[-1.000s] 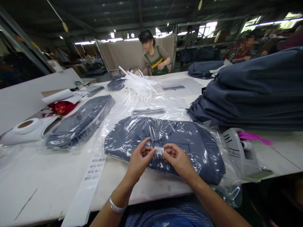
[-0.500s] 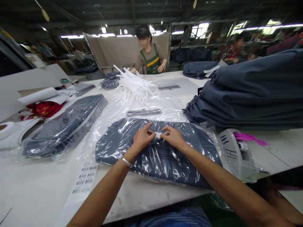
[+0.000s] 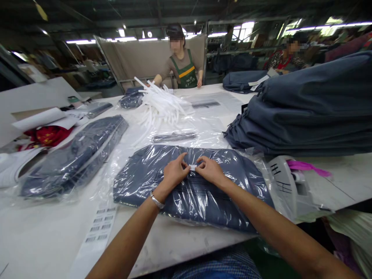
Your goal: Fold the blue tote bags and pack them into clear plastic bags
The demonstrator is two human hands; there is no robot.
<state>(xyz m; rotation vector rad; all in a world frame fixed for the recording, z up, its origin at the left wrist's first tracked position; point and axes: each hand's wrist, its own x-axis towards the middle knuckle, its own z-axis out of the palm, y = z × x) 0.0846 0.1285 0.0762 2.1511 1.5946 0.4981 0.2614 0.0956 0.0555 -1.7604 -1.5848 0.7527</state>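
A dark blue bag in clear plastic (image 3: 232,205) lies flat across the table in front of me. Above its middle, a small white label (image 3: 192,167) spans the gap between my two hands. My left hand (image 3: 175,170) pinches one end with thumb and finger, wearing a bracelet at the wrist. The other end is pinched by my right hand (image 3: 212,170). Whether the label touches the plastic I cannot tell. A strip of barcode stickers (image 3: 100,224) lies on the table, left of my left forearm.
Another wrapped blue bag (image 3: 75,155) lies at left. White strips (image 3: 162,104) are heaped beyond the flat plastic bags (image 3: 174,137). Stacked blue bags (image 3: 305,112) rise at right, behind a tape dispenser (image 3: 285,186). A co-worker (image 3: 184,64) stands across the table (image 3: 168,248).
The whole view has shifted slightly. My hands keep their pinch on the label over the wrapped bag. Across the table, the co-worker's lower hand has dropped and the other arm extends sideways.
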